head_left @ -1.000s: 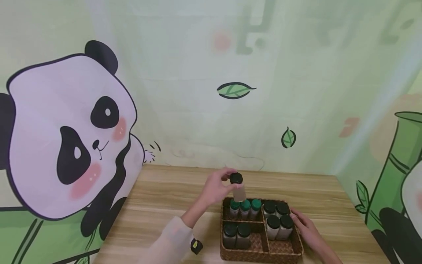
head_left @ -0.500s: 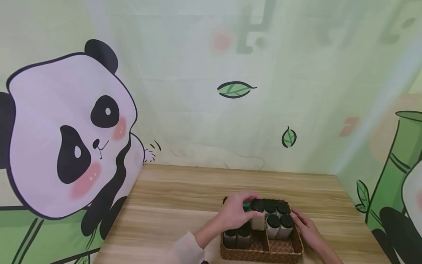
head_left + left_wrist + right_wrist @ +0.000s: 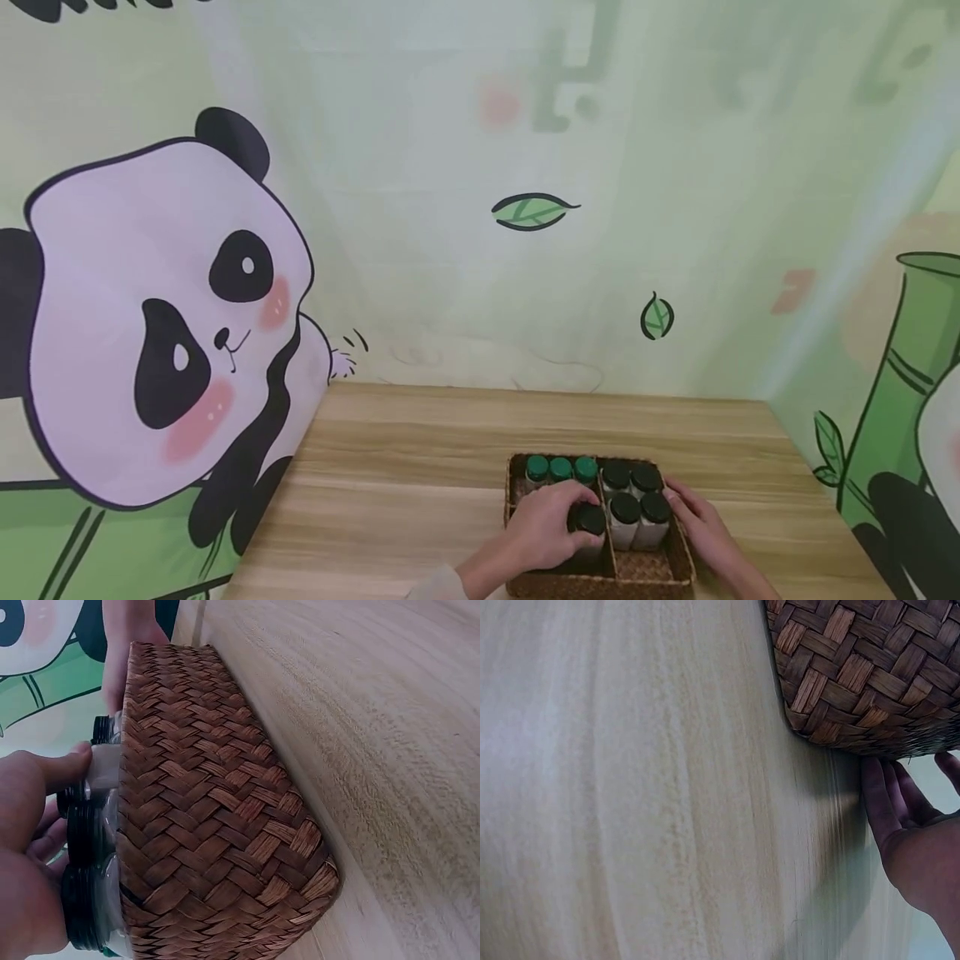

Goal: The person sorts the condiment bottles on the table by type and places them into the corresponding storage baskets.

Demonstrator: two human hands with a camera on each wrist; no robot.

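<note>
A woven basket [image 3: 592, 586] with several compartments sits on the table. My left hand [image 3: 543, 529] grips a black-lidded jar [image 3: 590, 521], which stands low in the front left compartment; whether it touches the bottom is hidden. In the left wrist view, the thumb presses the held jar [image 3: 103, 769], and two more black-lidded jars [image 3: 84, 832] stand beside it. That hand covers those two in the head view. My right hand [image 3: 701, 525] lies against the basket's right side, its fingers [image 3: 881, 791] fairly straight along the woven wall.
Three green-capped jars [image 3: 560, 469] fill the back left compartment. Several black-lidded jars [image 3: 626, 508] stand in the right-hand part, with bare woven bottom [image 3: 643, 567] in front of them. The wooden table [image 3: 397, 467] reaches back to a printed panda backdrop [image 3: 450, 292].
My left hand has carried the jar from above the green-capped jars forward and down into the front left compartment. The right hand has stayed at the basket's side. The head view has tilted slightly.
</note>
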